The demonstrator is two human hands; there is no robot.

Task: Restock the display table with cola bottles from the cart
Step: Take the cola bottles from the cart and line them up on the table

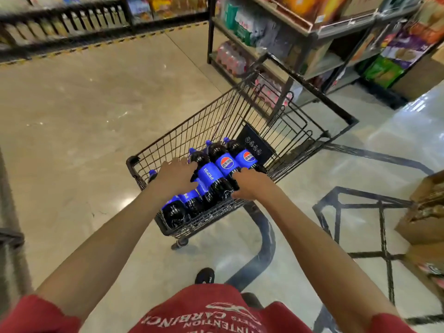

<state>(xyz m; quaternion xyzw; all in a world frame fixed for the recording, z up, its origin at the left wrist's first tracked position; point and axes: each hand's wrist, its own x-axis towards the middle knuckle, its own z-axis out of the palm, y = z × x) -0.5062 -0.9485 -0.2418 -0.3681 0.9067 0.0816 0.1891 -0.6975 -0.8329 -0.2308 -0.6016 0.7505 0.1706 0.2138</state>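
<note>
A black wire shopping cart stands on the shop floor in front of me. Several large cola bottles with blue labels and blue caps lie on their sides in its near end. My left hand reaches into the cart and lies over a bottle on the left, fingers curved against it. My right hand grips the lower part of a bottle on the right, fingers wrapped over its dark body. The display table is out of view.
Tall metal shelves with packaged goods and bottled-water packs stand beyond the cart on the right. A black metal frame stand and cardboard boxes are at right. A low black rail runs along the far left. Open tiled floor lies left of the cart.
</note>
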